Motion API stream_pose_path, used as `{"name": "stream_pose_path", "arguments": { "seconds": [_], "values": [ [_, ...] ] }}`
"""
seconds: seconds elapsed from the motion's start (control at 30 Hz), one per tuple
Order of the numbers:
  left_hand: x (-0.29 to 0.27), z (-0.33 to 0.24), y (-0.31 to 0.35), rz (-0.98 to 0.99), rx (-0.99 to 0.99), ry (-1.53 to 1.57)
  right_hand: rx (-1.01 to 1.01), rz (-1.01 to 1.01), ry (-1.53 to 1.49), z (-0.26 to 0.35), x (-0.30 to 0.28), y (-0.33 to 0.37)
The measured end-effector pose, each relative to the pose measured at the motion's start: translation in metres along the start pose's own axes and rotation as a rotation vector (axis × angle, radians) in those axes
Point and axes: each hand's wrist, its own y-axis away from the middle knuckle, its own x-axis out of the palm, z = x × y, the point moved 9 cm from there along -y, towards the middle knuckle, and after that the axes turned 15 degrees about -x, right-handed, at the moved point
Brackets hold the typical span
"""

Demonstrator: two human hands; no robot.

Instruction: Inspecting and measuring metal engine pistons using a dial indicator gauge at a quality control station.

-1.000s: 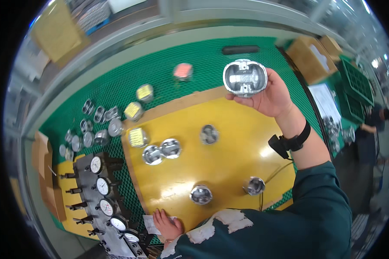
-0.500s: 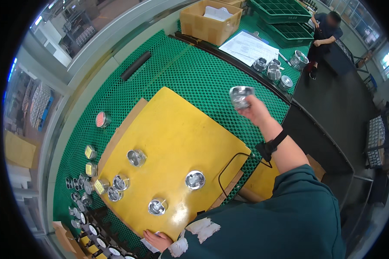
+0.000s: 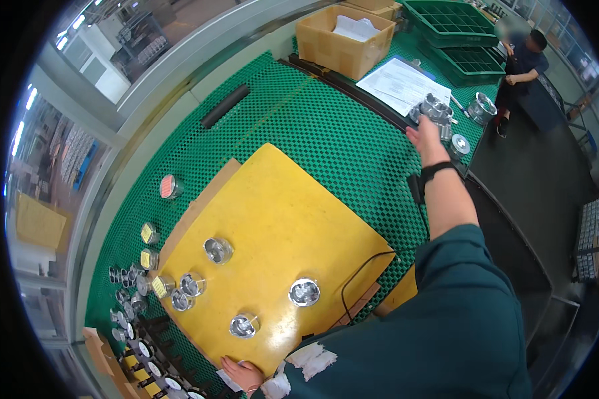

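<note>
My right hand (image 3: 424, 138) is stretched out to the far right, closed on a silver metal piston (image 3: 434, 105). This piston is amid a small cluster of other pistons, and the fingers partly hide it. One piston (image 3: 459, 145) stands just right of my wrist. At the near edge of the yellow board (image 3: 306, 199), my left hand (image 3: 243, 374) lies with its fingers extended, over a white piece of paper or cloth (image 3: 229, 381). Nearest to it on the board is a piston (image 3: 244, 326). Another piston (image 3: 304, 292) sits farther right, and several more lie toward the left side.
Pistons with yellow tops (image 3: 150, 233) and one with a red top (image 3: 171, 186) stand on the green mat (image 3: 299, 120). Dial gauges (image 3: 145, 348) line the near left. A cardboard box (image 3: 343, 43), papers (image 3: 402, 85) and green trays (image 3: 469, 63) are at the back; a person (image 3: 527, 60) is beyond.
My right hand has carried the piston away from me and to the right, from above the mat to the cluster beside the papers. The left hand stays in place. The view has shifted slightly.
</note>
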Motion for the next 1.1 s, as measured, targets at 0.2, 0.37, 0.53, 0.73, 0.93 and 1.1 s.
{"name": "stream_pose_path", "arguments": {
  "seconds": [0.2, 0.37, 0.53, 0.73, 0.93, 1.1],
  "values": [
    [-0.02, 0.013, 0.02, 0.136, -0.066, 0.1, 0.032, 0.57, 0.002, -0.033, 0.14, 0.173],
    [-0.03, -0.01, -0.013, 0.24, -0.169, 0.065, -0.226, 1.078, 0.267, 0.03, 0.216, 0.268],
    [-0.033, 0.011, -0.003, 0.152, -0.222, 0.132, -0.447, 1.505, 0.351, 0.061, 0.316, 0.397],
    [-0.034, 0.019, -0.006, 0.156, -0.256, 0.251, -0.646, 1.886, 0.595, 0.003, 0.403, 0.57],
    [-0.021, 0.026, -0.007, 0.273, -0.272, 0.321, -1.153, 2.081, 1.076, -0.135, 0.497, 0.649],
    [-0.014, 0.032, 0.001, 0.306, -0.271, 0.264, -1.082, 1.815, 1.324, -0.2, 0.578, 0.653]
  ]
}}
